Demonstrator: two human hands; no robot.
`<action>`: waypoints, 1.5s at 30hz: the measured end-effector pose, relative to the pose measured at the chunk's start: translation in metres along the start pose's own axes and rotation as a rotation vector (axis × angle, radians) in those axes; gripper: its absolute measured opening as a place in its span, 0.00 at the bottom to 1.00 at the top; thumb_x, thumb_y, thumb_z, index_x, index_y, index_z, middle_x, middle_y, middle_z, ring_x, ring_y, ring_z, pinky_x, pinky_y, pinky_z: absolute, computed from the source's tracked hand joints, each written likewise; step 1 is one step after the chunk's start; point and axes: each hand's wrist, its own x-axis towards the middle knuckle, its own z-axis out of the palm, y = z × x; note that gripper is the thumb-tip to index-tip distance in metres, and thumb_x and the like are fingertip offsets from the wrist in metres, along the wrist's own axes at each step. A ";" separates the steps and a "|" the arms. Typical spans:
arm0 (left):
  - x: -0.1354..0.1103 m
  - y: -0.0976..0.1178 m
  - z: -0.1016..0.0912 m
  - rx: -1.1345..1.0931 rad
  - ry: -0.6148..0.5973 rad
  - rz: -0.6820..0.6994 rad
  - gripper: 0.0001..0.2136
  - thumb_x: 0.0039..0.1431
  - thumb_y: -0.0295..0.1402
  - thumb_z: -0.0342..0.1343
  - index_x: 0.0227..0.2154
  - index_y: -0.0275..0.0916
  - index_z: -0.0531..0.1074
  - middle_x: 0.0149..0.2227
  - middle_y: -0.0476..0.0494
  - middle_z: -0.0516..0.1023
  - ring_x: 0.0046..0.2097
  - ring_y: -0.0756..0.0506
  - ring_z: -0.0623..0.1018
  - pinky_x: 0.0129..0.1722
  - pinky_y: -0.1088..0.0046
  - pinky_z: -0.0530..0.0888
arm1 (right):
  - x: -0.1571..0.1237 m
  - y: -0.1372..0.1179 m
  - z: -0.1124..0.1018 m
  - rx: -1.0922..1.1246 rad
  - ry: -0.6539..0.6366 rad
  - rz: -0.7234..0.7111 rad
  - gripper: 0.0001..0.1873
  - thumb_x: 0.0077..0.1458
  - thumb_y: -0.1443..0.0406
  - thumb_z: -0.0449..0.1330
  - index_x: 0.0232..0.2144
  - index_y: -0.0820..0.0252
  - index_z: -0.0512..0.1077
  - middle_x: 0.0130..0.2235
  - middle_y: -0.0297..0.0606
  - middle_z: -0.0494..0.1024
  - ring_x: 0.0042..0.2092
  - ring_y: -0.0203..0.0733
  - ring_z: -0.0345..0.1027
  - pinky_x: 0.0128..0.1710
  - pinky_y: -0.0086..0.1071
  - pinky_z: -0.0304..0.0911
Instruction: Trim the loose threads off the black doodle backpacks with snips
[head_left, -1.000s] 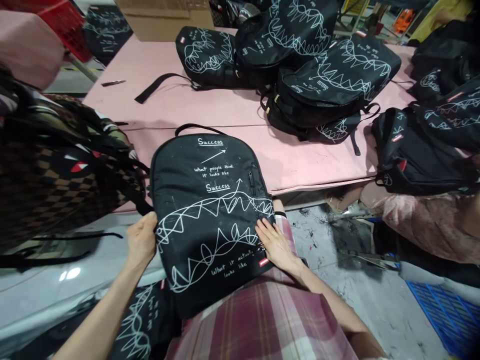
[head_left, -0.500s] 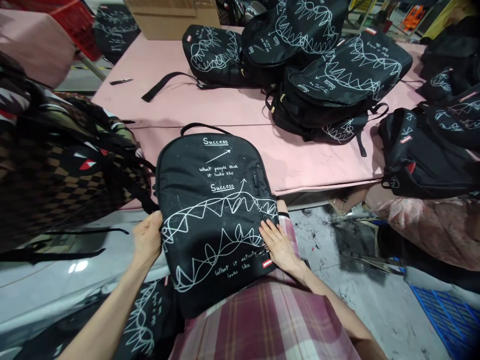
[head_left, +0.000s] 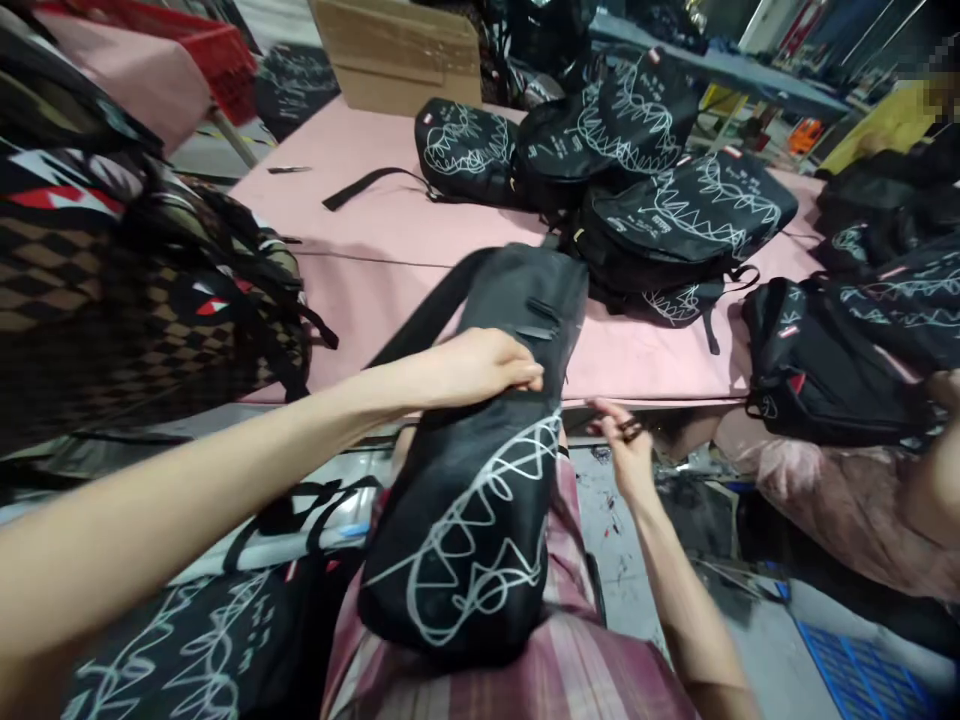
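Note:
A black backpack (head_left: 480, 520) with white scribble print stands on its side across my lap, its side panel turned up toward the pink table (head_left: 390, 250). My left hand (head_left: 480, 365) reaches across and grips the backpack's upper edge, fingers closed on the fabric. My right hand (head_left: 626, 445) hovers just right of the backpack, fingers pinched on a small dark thing that I cannot name.
Several more black printed backpacks (head_left: 637, 190) are piled on the pink table, others at the right (head_left: 832, 360). A brown checkered bag (head_left: 135, 300) sits at the left. A cardboard box (head_left: 397, 50) stands behind. Another printed backpack (head_left: 187, 640) lies beside my left leg.
The backpack was lying face up with both hands at its sides. It is now turned onto its side, my left hand has crossed over to its top, and my right hand has come off it.

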 end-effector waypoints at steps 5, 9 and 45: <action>0.037 0.016 0.024 -0.084 -0.104 0.137 0.12 0.55 0.31 0.47 0.40 0.34 0.70 0.36 0.45 0.76 0.32 0.50 0.74 0.33 0.76 0.68 | 0.012 -0.098 -0.008 -0.271 -0.241 -0.304 0.13 0.60 0.65 0.52 0.46 0.54 0.71 0.48 0.37 0.73 0.48 0.41 0.67 0.48 0.35 0.62; 0.035 0.011 0.026 0.422 0.076 0.484 0.12 0.54 0.25 0.50 0.41 0.38 0.71 0.42 0.45 0.74 0.42 0.48 0.72 0.41 0.75 0.66 | 0.007 -0.114 -0.006 -0.518 -0.273 -0.278 0.12 0.59 0.68 0.52 0.44 0.58 0.71 0.42 0.40 0.74 0.43 0.41 0.69 0.43 0.34 0.62; -0.081 -0.045 0.096 -1.198 -0.117 -0.680 0.23 0.46 0.52 0.56 0.17 0.33 0.71 0.22 0.41 0.73 0.30 0.46 0.74 0.31 0.71 0.74 | -0.027 -0.087 0.043 -0.688 -0.655 -1.001 0.15 0.61 0.70 0.43 0.26 0.62 0.66 0.25 0.33 0.63 0.22 0.35 0.52 0.21 0.31 0.46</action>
